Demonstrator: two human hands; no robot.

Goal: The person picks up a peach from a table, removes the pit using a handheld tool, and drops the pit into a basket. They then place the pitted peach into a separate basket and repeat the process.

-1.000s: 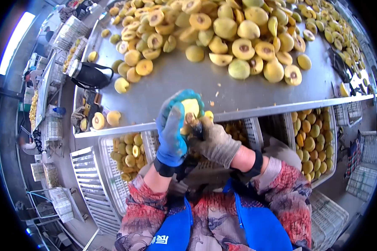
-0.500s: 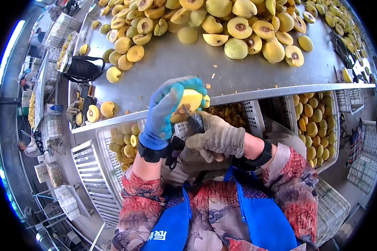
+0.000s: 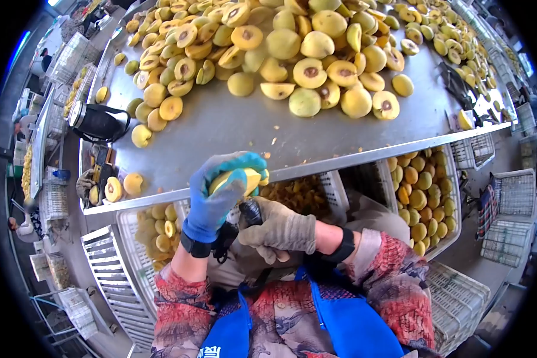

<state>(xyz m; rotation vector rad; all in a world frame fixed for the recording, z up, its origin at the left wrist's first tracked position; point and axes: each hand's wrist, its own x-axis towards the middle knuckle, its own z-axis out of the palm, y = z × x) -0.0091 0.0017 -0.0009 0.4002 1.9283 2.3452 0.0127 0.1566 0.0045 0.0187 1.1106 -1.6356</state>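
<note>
My left hand (image 3: pixel 211 206), in a blue and teal glove, is closed around a yellow peach half (image 3: pixel 252 179) just off the table's front edge. Its thumb lies across the fruit, whose cut face is mostly out of sight. In a grey-beige glove, my right hand (image 3: pixel 286 230) grips a pitting tool by its black-wrapped handle (image 3: pixel 250 212). The handle points up at the underside of the peach half; the tool's tip is hidden there. Beyond my hands, a heap of peach halves (image 3: pixel 310 74), several with brown pits showing, covers the far part of the metal table (image 3: pixel 214 137).
A black flask (image 3: pixel 100 122) stands at the table's left. Under the front edge are a crate of scraps (image 3: pixel 298 194) and crates of peaches (image 3: pixel 420 194). White crates (image 3: pixel 459 301) stand at right, a slatted crate (image 3: pixel 110 262) at left. Other people (image 3: pixel 27 221) are far left.
The view has shifted, so the table and both hands appear further left, with the table lower. The peach half has turned in my left hand: its cut face and the tool's tip no longer show.
</note>
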